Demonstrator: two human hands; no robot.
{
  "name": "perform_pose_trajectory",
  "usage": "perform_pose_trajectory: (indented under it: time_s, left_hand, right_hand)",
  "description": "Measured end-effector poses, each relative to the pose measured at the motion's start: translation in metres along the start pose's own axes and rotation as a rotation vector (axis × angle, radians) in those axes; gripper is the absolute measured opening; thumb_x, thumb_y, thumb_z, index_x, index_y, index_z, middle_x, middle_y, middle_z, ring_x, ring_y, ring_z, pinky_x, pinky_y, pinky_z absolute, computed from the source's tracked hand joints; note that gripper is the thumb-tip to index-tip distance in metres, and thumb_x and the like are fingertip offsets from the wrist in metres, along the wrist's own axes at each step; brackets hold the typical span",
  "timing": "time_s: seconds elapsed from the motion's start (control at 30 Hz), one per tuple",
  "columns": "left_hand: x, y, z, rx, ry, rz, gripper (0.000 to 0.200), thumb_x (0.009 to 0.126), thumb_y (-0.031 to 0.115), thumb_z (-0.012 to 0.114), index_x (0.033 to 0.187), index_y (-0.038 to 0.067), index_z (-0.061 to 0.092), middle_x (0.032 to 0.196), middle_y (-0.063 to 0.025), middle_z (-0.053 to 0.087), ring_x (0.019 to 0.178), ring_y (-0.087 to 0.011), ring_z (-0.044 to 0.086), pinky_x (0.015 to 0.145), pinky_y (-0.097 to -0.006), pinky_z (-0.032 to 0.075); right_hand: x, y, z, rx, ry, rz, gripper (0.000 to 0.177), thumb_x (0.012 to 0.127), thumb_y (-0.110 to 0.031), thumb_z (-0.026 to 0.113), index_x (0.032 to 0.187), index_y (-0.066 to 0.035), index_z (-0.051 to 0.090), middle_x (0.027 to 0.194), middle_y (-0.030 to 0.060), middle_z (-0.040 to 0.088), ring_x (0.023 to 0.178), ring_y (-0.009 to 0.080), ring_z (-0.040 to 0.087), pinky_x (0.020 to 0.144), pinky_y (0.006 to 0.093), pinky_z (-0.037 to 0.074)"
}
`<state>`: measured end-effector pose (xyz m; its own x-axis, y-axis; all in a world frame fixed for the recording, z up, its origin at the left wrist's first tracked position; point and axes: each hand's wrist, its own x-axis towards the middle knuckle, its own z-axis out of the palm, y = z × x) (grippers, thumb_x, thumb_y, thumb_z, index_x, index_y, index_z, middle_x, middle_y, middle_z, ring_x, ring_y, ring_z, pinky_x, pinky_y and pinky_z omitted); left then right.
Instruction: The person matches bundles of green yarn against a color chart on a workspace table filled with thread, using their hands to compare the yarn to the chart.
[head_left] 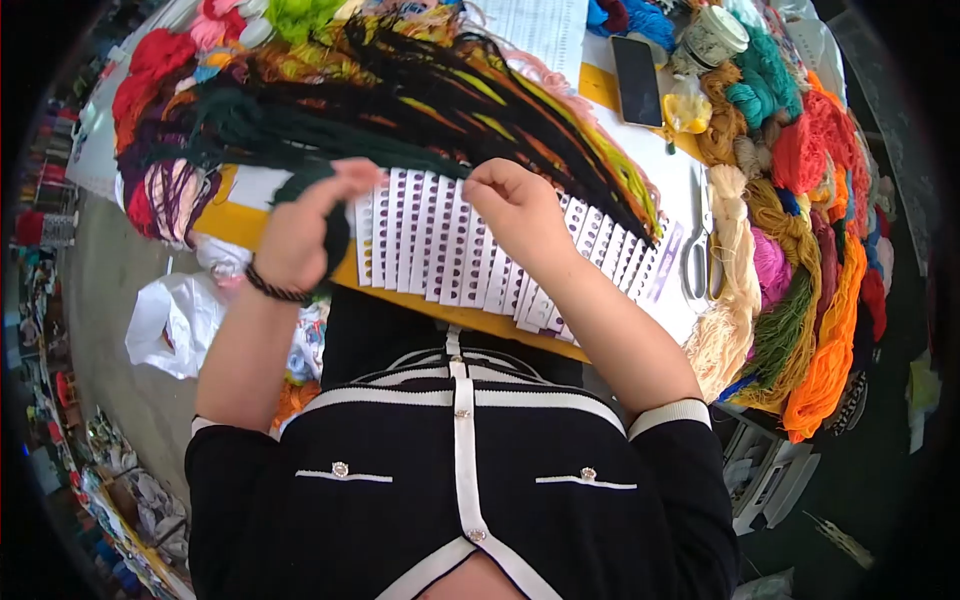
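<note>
A long bundle of dark green yarn [250,125] stretches across the table, and part of it hangs beneath my left palm. My left hand [305,225], with a dark braided band on the wrist, is curled around this hanging part; its fingertips are a little blurred. The far end of the green bundle reaches the fingertips of my right hand [515,205], which are pinched together on it. Under both hands lie overlapping white cards [440,240] with rows of small purple and dark samples. Black yarn streaked with yellow and orange [500,100] spreads just behind.
Scissors [696,240] lie right of the cards. A phone [636,82] and a jar [715,38] sit at the back right. Colourful yarn skeins, including an orange one [830,340], crowd the right edge. A white plastic bag [175,322] is below the table at left.
</note>
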<state>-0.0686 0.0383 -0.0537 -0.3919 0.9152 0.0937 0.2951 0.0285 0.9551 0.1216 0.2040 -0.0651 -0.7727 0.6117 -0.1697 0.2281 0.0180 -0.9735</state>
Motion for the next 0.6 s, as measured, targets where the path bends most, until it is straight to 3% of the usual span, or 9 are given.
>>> perform_pose_trajectory:
  time_s: [0.07, 0.13, 0.3, 0.43, 0.53, 0.6]
  left_hand:
    - [-0.02, 0.016, 0.019, -0.376, -0.209, -0.142, 0.035, 0.088, 0.002, 0.048, 0.123, -0.002, 0.051, 0.111, -0.0114, 0.057, 0.092, -0.0188, 0.06, 0.077, -0.0306, 0.05]
    - [-0.025, 0.047, 0.043, -0.795, -0.078, -0.374, 0.043, 0.087, -0.001, 0.046, 0.13, -0.001, 0.045, 0.111, -0.0109, 0.058, 0.089, -0.0167, 0.06, 0.074, -0.0268, 0.051]
    - [-0.035, 0.053, 0.053, -0.643, -0.15, -0.347, 0.049, 0.085, -0.003, 0.048, 0.133, 0.0, 0.04, 0.111, -0.0098, 0.058, 0.088, -0.0148, 0.06, 0.072, -0.0258, 0.052]
    - [-0.044, 0.058, 0.06, -0.563, -0.139, -0.325, 0.05, 0.086, -0.003, 0.049, 0.135, 0.0, 0.038, 0.111, -0.0095, 0.057, 0.076, -0.0133, 0.061, 0.066, -0.0233, 0.051]
    - [-0.048, 0.06, 0.055, -0.465, -0.129, -0.236, 0.049, 0.082, 0.002, 0.055, 0.13, -0.001, 0.045, 0.102, -0.0078, 0.061, 0.069, -0.0123, 0.06, 0.064, -0.0225, 0.049]
    - [-0.05, 0.06, 0.042, -0.44, -0.214, -0.334, 0.045, 0.083, 0.007, 0.052, 0.127, -0.002, 0.049, 0.094, -0.0075, 0.063, 0.066, -0.0117, 0.058, 0.061, -0.0221, 0.049]
  right_hand:
    - [-0.017, -0.01, 0.017, -0.02, 0.0, -0.379, 0.011, 0.081, -0.008, 0.061, 0.084, 0.002, 0.064, 0.08, 0.0058, 0.063, 0.074, 0.0108, 0.057, 0.067, 0.0243, 0.044]
    - [-0.03, -0.029, 0.027, 0.131, -0.124, -0.352, 0.01, 0.079, -0.006, 0.063, 0.082, 0.003, 0.066, 0.081, 0.0062, 0.063, 0.076, 0.0117, 0.058, 0.067, 0.0254, 0.045]
    - [-0.045, -0.036, 0.039, 0.528, -0.275, 0.053, 0.013, 0.084, -0.006, 0.061, 0.09, 0.005, 0.065, 0.08, 0.007, 0.065, 0.071, 0.0087, 0.058, 0.067, 0.0222, 0.047]
    - [-0.051, -0.033, 0.038, 0.572, -0.287, 0.124, 0.011, 0.083, -0.004, 0.06, 0.088, 0.005, 0.064, 0.078, 0.0073, 0.065, 0.069, 0.0085, 0.058, 0.066, 0.0218, 0.047]
    - [-0.056, -0.033, 0.038, 0.658, -0.341, 0.108, 0.01, 0.083, -0.003, 0.06, 0.088, 0.004, 0.065, 0.082, 0.0077, 0.065, 0.069, 0.0086, 0.058, 0.067, 0.0212, 0.047]
    - [-0.059, -0.031, 0.045, 0.706, -0.213, -0.005, 0.007, 0.083, 0.002, 0.055, 0.084, 0.007, 0.06, 0.092, 0.0146, 0.061, 0.06, 0.0186, 0.06, 0.06, 0.0276, 0.049]
